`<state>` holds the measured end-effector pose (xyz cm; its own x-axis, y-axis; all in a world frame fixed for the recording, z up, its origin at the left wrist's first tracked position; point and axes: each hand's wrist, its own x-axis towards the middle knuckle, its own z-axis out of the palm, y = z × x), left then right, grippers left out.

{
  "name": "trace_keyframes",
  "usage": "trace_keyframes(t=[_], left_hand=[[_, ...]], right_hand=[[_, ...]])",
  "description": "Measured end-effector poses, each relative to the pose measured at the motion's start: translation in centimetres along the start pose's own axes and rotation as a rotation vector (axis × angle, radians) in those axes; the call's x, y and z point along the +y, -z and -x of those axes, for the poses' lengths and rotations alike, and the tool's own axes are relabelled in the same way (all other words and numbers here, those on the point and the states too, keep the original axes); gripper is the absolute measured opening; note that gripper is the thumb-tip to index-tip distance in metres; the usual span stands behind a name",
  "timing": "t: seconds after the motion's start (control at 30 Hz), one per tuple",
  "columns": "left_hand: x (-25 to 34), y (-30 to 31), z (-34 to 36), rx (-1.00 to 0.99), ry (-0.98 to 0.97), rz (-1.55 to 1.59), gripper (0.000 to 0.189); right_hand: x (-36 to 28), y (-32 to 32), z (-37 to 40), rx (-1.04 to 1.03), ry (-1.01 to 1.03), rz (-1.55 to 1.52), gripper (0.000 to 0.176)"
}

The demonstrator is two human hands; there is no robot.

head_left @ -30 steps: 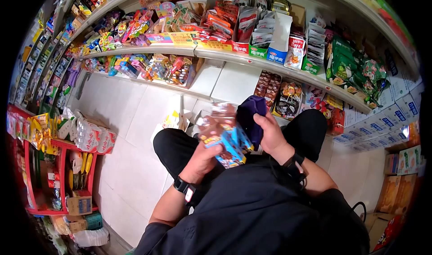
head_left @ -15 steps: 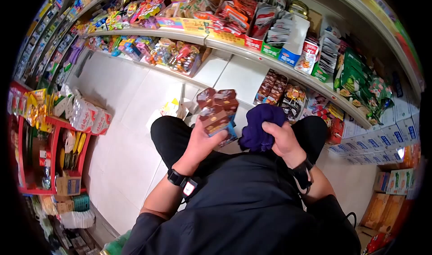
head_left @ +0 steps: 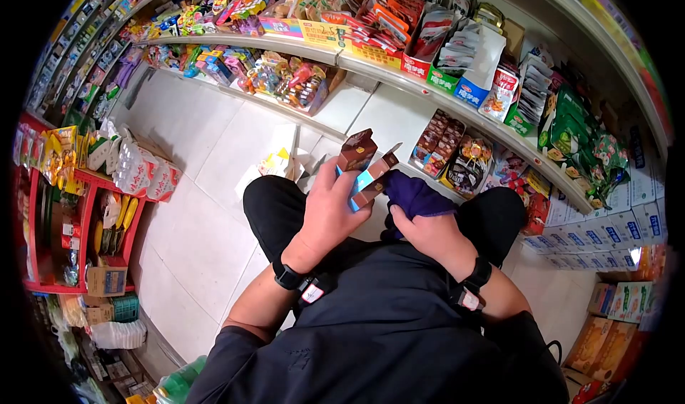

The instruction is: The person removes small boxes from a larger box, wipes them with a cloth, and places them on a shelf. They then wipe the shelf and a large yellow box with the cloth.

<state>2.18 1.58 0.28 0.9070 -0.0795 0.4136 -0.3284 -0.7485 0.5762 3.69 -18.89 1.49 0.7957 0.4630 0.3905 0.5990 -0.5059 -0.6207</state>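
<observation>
My left hand [head_left: 330, 215] is closed around small brown-and-blue cartons [head_left: 357, 149], holding them over the gap between my knees. One carton [head_left: 375, 181] is turned with its blue side showing and a flap standing up. A dark purple cloth [head_left: 422, 196] is bunched in my right hand [head_left: 437, 238], its edge right at the cartons. Most of my right fingers are hidden under the cloth.
Ahead, a low shelf [head_left: 399, 81] carries boxes of packaged snacks. Brown packs [head_left: 437, 144] sit beneath it, beside bagged sweets [head_left: 471, 160]. White cartons [head_left: 614, 226] are stacked at the right. A red rack [head_left: 87, 226] stands left. Papers [head_left: 277, 163] lie on the tiled floor.
The cartons have turned in my left hand, from brown faces up to blue sides showing. My right hand has moved left with the cloth, bringing it against the cartons.
</observation>
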Motion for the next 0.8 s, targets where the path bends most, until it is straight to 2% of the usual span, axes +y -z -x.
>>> trace_keyframes(t=[0.03,0.17,0.27,0.37,0.4,0.47,0.5,0.57,0.67,0.73,0.8], left_hand=[[0.1,0.1,-0.1,0.009,-0.025,-0.051,0.048],[0.5,0.6,-0.6,-0.034,-0.063,-0.103,0.043],[0.3,0.0,-0.8,-0.107,-0.063,-0.113,0.042],[-0.6,-1.0,-0.8,-0.072,-0.116,-0.068,0.044],[-0.8,-1.2,-0.8,-0.072,-0.121,-0.068,0.044],[-0.8,-1.3,-0.9,-0.100,-0.059,0.068,0.047],[-0.4,-0.9,-0.8,-0.093,-0.075,0.084,0.049],[0.0,-0.4,-0.9,-0.129,-0.031,0.100,0.050],[0.0,-0.6,-0.9,-0.163,-0.002,0.099,0.051],[0.0,-0.7,-1.0,-0.084,-0.124,-0.050,0.050],[0.1,-0.6,-1.0,-0.106,-0.108,-0.028,0.050]], right_hand=[[0.0,-0.1,-0.1,0.028,0.039,0.091,0.038],[0.0,-0.5,-0.3,0.003,0.059,0.116,0.037],[0.0,-1.3,0.1,-0.044,0.062,-0.014,0.036],[-0.7,-1.5,-0.1,-0.147,0.164,-0.231,0.032],[-1.0,-0.9,-0.1,-0.246,0.184,-0.297,0.034],[-1.1,-0.6,0.2,-0.299,0.151,-0.400,0.037],[-0.8,-0.6,0.2,-0.298,0.152,-0.400,0.037],[-0.2,-0.6,0.5,-0.150,0.016,-0.454,0.041],[-0.4,0.3,-0.3,-0.228,0.019,-0.278,0.036],[-0.2,-0.3,-0.1,-0.205,0.047,-0.283,0.037],[0.3,-0.6,0.1,-0.193,0.082,-0.288,0.038]])
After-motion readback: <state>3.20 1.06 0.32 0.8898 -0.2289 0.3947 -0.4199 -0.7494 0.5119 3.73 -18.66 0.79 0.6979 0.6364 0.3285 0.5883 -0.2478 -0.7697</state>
